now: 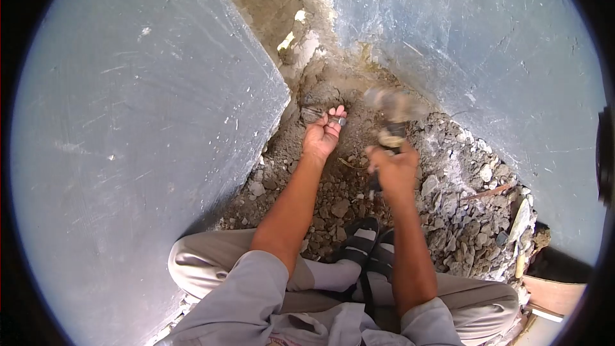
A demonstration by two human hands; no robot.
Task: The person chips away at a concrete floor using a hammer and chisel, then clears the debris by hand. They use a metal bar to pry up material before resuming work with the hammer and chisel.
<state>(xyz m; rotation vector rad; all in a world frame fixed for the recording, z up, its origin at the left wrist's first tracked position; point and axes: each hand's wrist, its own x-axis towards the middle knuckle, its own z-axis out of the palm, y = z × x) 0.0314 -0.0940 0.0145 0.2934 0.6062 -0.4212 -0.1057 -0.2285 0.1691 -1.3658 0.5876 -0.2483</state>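
My left hand (322,136) grips the chisel (314,114), lying crosswise over the rubble (451,218) toward the left wall (160,128), and my right hand (394,170) is fisted round the hammer (388,107), head just right of it.

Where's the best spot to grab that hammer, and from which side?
Grip the hammer low on its dark handle, coming from the near side, as the right hand does. The blurred head sits at the far end, beside the chisel in the left hand, so a low hold probably gives most swing and control.
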